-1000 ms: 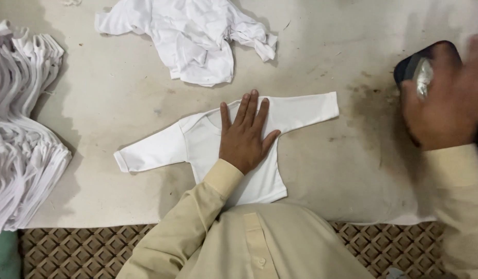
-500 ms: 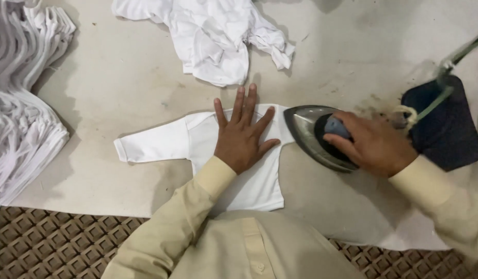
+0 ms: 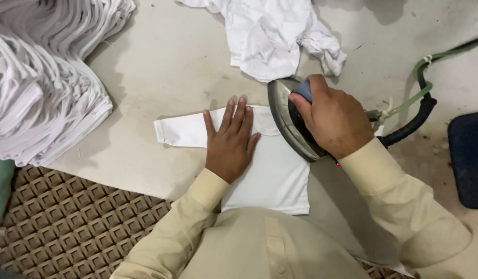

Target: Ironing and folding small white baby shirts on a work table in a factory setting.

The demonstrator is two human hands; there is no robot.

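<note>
Head view. A small white long-sleeved garment is lying flat, front up, on the pale padded counter, its neckline pointing away from the person and its hem reaching the near edge. One sleeve is stretching out flat toward the person's left; the other sleeve is hidden under the iron.

The left hand is resting palm down on the garment's left chest and shoulder. Its grip is fully open, fingers spread and flat, holding nothing and only pressing the cloth to the counter.

The right hand is closing its grip tightly around the blue handle of a metal steam iron. The iron is sitting on the garment's right shoulder, just beside the neckline, its shiny body close to the left hand's fingertips but apart from them. A small red light is showing by the right cuff.

A black hose and a green cord are running from the iron's rear toward the far right. A dark blue pad is lying at the right edge, well apart from the garment.

A crumpled white garment is lying on the counter just beyond the iron. A tall stack of folded white cloth is occupying the left side. A brown grid-patterned mat is showing below the counter's near edge.
</note>
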